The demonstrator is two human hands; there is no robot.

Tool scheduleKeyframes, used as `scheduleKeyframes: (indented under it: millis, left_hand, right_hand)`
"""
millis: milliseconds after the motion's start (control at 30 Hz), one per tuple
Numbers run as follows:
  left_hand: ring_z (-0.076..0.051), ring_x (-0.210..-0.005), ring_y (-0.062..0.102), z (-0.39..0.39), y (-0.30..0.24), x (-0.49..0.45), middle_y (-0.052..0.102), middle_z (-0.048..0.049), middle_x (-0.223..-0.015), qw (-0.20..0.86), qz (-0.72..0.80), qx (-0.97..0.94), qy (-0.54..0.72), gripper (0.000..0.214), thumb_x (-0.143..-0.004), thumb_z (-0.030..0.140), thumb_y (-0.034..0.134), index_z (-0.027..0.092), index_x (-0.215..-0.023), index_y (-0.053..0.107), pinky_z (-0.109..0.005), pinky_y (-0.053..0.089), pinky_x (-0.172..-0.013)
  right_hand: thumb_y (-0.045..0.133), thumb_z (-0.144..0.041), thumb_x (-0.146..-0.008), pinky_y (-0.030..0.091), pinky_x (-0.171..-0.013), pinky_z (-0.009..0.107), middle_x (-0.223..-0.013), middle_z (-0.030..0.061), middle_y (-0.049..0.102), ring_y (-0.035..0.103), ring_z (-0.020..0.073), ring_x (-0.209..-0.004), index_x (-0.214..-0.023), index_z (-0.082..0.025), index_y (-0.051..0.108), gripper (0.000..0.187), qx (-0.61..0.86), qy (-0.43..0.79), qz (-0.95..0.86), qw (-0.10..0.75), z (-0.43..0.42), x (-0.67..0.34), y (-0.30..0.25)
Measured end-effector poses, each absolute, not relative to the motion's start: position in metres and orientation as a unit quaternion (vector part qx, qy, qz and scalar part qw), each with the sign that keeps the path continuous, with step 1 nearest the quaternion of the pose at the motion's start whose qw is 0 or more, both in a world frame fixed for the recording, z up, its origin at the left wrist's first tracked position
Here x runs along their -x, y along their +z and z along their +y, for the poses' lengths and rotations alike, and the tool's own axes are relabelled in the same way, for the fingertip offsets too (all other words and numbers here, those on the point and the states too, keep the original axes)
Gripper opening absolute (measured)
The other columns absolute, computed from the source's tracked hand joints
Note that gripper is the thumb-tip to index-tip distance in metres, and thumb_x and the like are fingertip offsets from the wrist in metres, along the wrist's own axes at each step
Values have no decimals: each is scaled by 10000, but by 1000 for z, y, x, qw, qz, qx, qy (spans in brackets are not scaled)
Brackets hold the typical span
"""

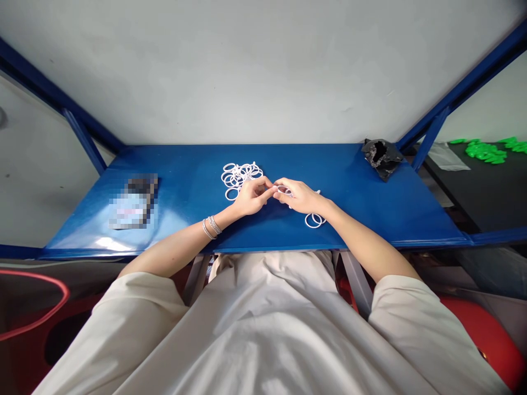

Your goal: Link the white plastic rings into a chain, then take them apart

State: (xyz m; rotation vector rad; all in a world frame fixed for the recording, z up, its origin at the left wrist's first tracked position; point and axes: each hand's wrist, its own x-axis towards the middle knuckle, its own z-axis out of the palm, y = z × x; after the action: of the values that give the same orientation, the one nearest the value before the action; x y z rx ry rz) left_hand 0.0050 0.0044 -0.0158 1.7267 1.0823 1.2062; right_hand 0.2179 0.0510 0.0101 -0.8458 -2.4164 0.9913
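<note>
My left hand (252, 196) and my right hand (300, 196) meet fingertip to fingertip over the middle of the blue table (185, 219). Both are pinched on a small white ring (281, 190) held between them. A loose pile of white rings (239, 174) lies just beyond my left hand. Two more white rings (314, 220) rest on the table beside my right wrist. Silver bracelets (210, 227) circle my left wrist.
A blurred flat object (134, 207) lies at the table's left. A crumpled black bag (382, 156) sits at the far right corner. Blue frame struts rise on both sides. Green parts (489, 151) lie on a neighbouring dark table at the right.
</note>
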Motion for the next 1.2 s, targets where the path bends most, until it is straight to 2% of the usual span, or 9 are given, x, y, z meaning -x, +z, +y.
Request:
scheduleKeyframes:
  millis: [167, 333, 500, 633, 900, 1033, 1200]
  left_hand:
    - [-84, -478, 578, 4, -16, -6, 638, 6, -621, 394, 415, -667, 476, 458, -934, 592, 743, 161, -826, 637, -190, 437, -456]
    - [-81, -492, 569, 2, -13, -7, 646, -4, -650, 394, 397, -681, 474, 455, -926, 587, 759, 153, -847, 649, -193, 445, -468]
    - [-75, -513, 574, 1, -10, -6, 684, -38, -735, 407, 376, -691, 464, 506, -986, 630, 655, 150, -825, 652, -193, 456, -482]
    - [-74, -506, 570, 0, -10, -6, 683, -39, -729, 401, 380, -700, 453, 495, -1000, 617, 640, 149, -836, 659, -191, 452, -482]
    - [-78, -507, 572, 2, -15, -3, 693, -41, -742, 409, 373, -704, 445, 484, -994, 617, 643, 153, -863, 667, -193, 461, -479]
    - [-77, -512, 573, 3, -15, -3, 687, -38, -744, 414, 369, -701, 449, 474, -992, 610, 651, 152, -870, 663, -193, 462, -482]
    - [-80, -510, 582, 3, -15, -3, 695, -38, -730, 406, 378, -704, 443, 492, -977, 634, 664, 150, -889, 665, -194, 459, -486]
  right_hand:
    - [460, -629, -1080, 480, -734, 319, -945, 82, 762, 696, 219, -824, -1023, -190, 650, 482, 310, 343, -869, 178, 49, -218, 15]
    - [405, -612, -1087, 435, -722, 332, -841, 64, 702, 628, 215, -774, -861, -224, 530, 466, 291, 297, -888, 195, 48, -215, 12]
    - [318, -498, -1126, 415, -718, 333, -753, 29, 642, 576, 192, -706, -848, -231, 515, 433, 267, 305, -894, 193, 46, -214, 10]
    - [280, -430, -1125, 406, -736, 342, -722, 29, 612, 558, 194, -699, -795, -231, 520, 455, 257, 284, -903, 194, 46, -214, 9]
    - [313, -319, -1097, 409, -776, 357, -688, 39, 628, 559, 208, -683, -773, -226, 579, 429, 251, 237, -916, 205, 43, -211, 5]
    - [303, -379, -1112, 392, -741, 347, -692, 32, 618, 544, 195, -665, -768, -226, 559, 456, 252, 252, -909, 214, 43, -211, 8]
    - [262, -690, -1100, 368, -671, 331, -686, 14, 578, 514, 183, -645, -769, -228, 529, 627, 265, 297, -893, 209, 48, -212, 6]
